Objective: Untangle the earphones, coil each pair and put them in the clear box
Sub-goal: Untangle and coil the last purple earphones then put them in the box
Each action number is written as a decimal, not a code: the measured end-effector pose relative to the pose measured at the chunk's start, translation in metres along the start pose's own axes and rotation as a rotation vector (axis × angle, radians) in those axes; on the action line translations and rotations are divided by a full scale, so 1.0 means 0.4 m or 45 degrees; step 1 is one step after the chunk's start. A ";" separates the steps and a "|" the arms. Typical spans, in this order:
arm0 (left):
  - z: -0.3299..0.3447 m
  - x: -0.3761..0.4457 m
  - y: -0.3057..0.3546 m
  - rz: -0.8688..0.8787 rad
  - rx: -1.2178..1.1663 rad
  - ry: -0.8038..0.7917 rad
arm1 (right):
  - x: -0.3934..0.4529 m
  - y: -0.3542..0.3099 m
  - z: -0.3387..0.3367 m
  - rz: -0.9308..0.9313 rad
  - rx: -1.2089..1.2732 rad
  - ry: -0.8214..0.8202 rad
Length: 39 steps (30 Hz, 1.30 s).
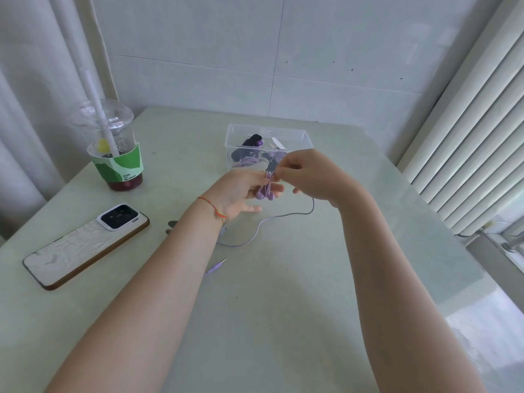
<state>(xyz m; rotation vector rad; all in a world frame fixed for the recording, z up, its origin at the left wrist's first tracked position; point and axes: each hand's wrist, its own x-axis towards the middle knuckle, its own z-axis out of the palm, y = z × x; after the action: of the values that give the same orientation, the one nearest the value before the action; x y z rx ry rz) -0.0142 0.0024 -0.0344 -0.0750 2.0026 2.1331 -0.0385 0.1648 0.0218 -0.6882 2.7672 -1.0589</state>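
On the surface [283, 293], the clear box [268, 137] sits at twelve o'clock with earphones [255, 157] in it. A cup [113, 146] stands at ten o'clock, a phone [85, 245] at nine.

I see the surface [283, 293] as a smooth, pale green slab with a soft sheen. The box [307, 139] looks like clear glossy plastic. The purple earphones [265, 194] have a matt, rubbery-looking cable and smooth plastic buds; the plug [219, 265] ends in a bright metal tip. The cup [113, 137] is transparent glossy plastic with a printed paper sleeve. The phone [85, 246] wears a textured white case with a glossy black camera block. A thin red thread [211, 207] circles my left wrist.
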 end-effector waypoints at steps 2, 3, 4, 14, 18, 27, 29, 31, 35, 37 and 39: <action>0.001 -0.005 0.008 -0.074 -0.107 -0.075 | 0.005 0.008 -0.002 -0.004 0.023 0.104; -0.001 -0.005 0.011 -0.084 -0.167 -0.114 | 0.010 0.015 -0.001 -0.010 0.041 0.153; -0.002 -0.008 0.014 -0.082 -0.225 -0.138 | 0.016 0.022 0.002 -0.013 0.070 0.197; -0.030 -0.022 0.034 0.071 -0.949 -0.230 | 0.010 0.036 0.040 0.102 0.068 -0.246; -0.017 -0.015 0.029 0.063 -0.576 -0.013 | 0.002 0.018 0.025 0.058 -0.005 -0.281; 0.008 -0.030 0.032 -0.039 0.041 -0.060 | 0.009 0.012 0.004 -0.015 -0.016 0.078; 0.008 -0.039 0.036 -0.064 0.063 -0.127 | 0.013 0.022 0.001 -0.044 0.023 0.164; 0.003 -0.044 0.041 -0.073 -0.010 -0.196 | 0.021 0.034 0.001 -0.051 0.114 0.241; -0.007 -0.045 0.046 -0.045 -0.413 -0.295 | 0.027 0.051 0.015 0.008 0.400 0.226; -0.016 -0.041 0.044 -0.015 -0.658 -0.345 | 0.026 0.055 0.031 0.048 0.458 0.127; -0.024 -0.037 0.042 0.035 -0.787 -0.335 | 0.022 0.055 0.044 0.091 0.418 -0.015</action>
<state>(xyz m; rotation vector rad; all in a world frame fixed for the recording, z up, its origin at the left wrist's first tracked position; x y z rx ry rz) -0.0039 -0.0098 -0.0158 0.1315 1.1607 2.5411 -0.0502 0.1648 -0.0053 -0.5434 2.4977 -1.4398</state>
